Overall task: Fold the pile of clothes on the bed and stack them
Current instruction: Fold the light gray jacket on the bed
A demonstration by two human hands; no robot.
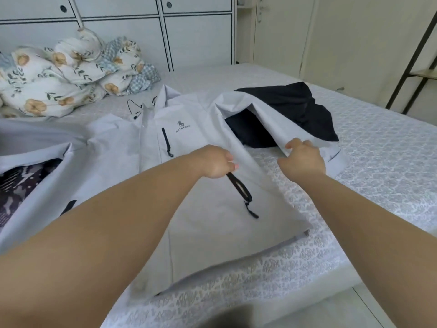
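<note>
left hand [214, 162] curled, pressing flat grey jacket [212, 221] front, right hand [301, 159] pinches its raised sleeve [257, 119] edge beside it, over black garment [305, 107]

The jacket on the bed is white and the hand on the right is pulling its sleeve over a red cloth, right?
Not quite. In the head view the cloth under the sleeve is black, not red. The jacket is white, and the right hand does grip the sleeve.

You have a pale grey jacket [189, 143] lying front-up on the bed [378, 162], zipped, its right sleeve [267, 124] lifted over a black garment [295, 110]; a patterned dark garment [21, 185] lies left.
</note>
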